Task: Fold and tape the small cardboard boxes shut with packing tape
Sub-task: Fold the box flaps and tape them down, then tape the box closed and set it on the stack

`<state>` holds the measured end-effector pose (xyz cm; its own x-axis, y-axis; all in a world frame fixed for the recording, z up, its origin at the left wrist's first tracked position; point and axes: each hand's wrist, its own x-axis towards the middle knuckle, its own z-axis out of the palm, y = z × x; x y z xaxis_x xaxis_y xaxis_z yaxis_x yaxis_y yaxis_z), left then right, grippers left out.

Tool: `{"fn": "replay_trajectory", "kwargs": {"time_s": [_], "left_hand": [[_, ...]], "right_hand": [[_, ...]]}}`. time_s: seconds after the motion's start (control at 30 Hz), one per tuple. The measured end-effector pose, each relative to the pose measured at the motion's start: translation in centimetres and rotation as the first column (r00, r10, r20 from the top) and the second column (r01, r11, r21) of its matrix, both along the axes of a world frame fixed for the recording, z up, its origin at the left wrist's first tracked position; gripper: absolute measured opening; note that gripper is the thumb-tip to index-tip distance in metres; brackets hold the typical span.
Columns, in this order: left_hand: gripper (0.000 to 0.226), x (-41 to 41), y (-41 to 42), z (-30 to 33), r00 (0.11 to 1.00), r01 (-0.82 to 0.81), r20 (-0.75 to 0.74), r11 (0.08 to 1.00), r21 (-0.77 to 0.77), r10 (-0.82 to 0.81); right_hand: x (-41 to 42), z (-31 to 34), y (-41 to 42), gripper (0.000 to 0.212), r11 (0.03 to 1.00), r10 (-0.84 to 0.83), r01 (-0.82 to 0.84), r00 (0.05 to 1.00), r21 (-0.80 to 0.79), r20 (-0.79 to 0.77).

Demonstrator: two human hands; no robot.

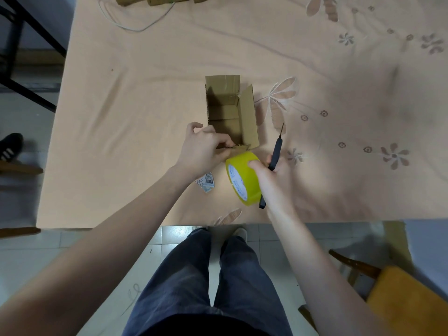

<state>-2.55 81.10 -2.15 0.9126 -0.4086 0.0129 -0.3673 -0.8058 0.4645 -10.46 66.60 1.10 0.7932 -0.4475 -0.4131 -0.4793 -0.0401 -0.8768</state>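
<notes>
Standing at a cloth-covered table [121, 117], a person works on a small cardboard box [230, 112] that sits open near the middle of the cloth, its flaps up and its inside bare. The left hand [206, 147] rests at the box's 7 o'clock corner, fingers curled and pinching the near flap there. Just beside the box at its 5 o'clock, the right hand [271, 177] grips a roll of yellow packing tape [243, 177], thumb pressed on the roll's outer face, and the same hand also holds a black-handled cutter [276, 151] whose thin blade points toward 12 o'clock. A small printed label with a barcode [206, 182] lies on the cloth under the left wrist, at 9 o'clock from the tape. More cardboard boxes [155, 0] line the table's far edge at 12 o'clock, near a loop of thin cord [135, 25]. A wooden chair with a yellow seat [400, 299] stands on the tiled floor at 4 o'clock.
</notes>
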Motion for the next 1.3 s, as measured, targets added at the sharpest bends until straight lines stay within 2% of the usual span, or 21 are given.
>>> {"fn": "replay_trajectory", "kwargs": {"time_s": [0.07, 0.17, 0.3, 0.4, 0.53, 0.67, 0.77, 0.87, 0.93, 1.07, 1.13, 1.23, 1.3], "left_hand": [[0.012, -0.5, -0.2, 0.0, 0.995, 0.065, 0.073, 0.995, 0.071, -0.070], [0.009, -1.2, -0.6, 0.0, 0.976, 0.123, 0.166, 0.988, 0.097, -0.138], [0.011, -1.6, -1.2, -0.1, 0.954, 0.093, 0.271, 0.987, 0.128, -0.125], [0.012, -1.9, -1.5, -0.5, 0.940, 0.088, 0.312, 0.983, 0.161, -0.135], [0.027, -2.4, -2.1, -0.4, 0.943, 0.091, 0.295, 0.971, 0.223, -0.156], [0.023, -2.8, -1.1, -0.4, 0.971, 0.151, 0.166, 0.978, 0.144, -0.175], [0.036, -2.8, -0.4, 0.3, 0.986, 0.163, 0.029, 0.987, 0.013, -0.163], [0.048, -2.7, -0.2, 2.1, 0.986, 0.093, -0.116, 0.974, -0.208, -0.119], [0.044, -3.0, -0.1, 3.2, 0.986, 0.008, -0.157, 0.946, -0.323, -0.062], [0.021, -3.4, -0.2, 3.9, 0.970, -0.099, -0.239, 0.957, -0.274, 0.032], [0.019, -3.5, -0.5, 4.1, 0.939, -0.124, -0.344, 0.947, -0.298, 0.015], [0.013, -3.2, -0.7, 4.8, 0.871, -0.272, -0.490, 0.869, -0.414, 0.040], [0.013, -2.9, -0.6, 5.0, 0.848, -0.285, -0.528, 0.878, -0.386, 0.043]], "right_hand": [[-0.5, -0.1, 0.0, 0.038, 1.000, -0.009, 0.010, 1.000, 0.007, -0.002], [-1.2, -0.4, -0.4, 0.037, 0.999, -0.038, 0.038, 0.999, 0.018, -0.009], [-1.9, -0.6, -1.3, 0.037, 0.994, -0.095, 0.095, 0.995, 0.058, 0.007], [-2.1, -0.6, -1.8, 0.037, 0.993, -0.095, 0.091, 0.995, 0.078, 0.044], [-2.6, -0.7, -2.2, 0.035, 0.993, -0.082, 0.075, 0.994, 0.093, 0.074], [-3.4, -0.9, -2.1, 0.035, 0.997, -0.047, 0.040, 0.993, 0.069, 0.107], [-4.0, -1.0, -2.1, 0.039, 1.000, 0.003, -0.005, 0.991, 0.010, 0.130], [-4.4, -0.8, -2.0, 0.036, 0.999, 0.046, -0.044, 0.988, -0.013, 0.147], [-4.4, -0.5, -1.9, 0.028, 0.998, 0.058, -0.058, 0.987, -0.009, 0.150], [-4.2, 0.4, -1.7, 0.027, 0.994, 0.109, -0.103, 0.977, -0.041, 0.182], [-4.1, 0.9, -1.6, 0.030, 0.988, 0.146, -0.135, 0.970, -0.069, 0.194], [-3.9, 1.6, -1.2, 0.035, 0.982, 0.175, -0.160, 0.968, -0.098, 0.181], [-3.9, 1.9, -1.2, 0.032, 0.976, 0.197, -0.176, 0.965, -0.131, 0.174]]}}
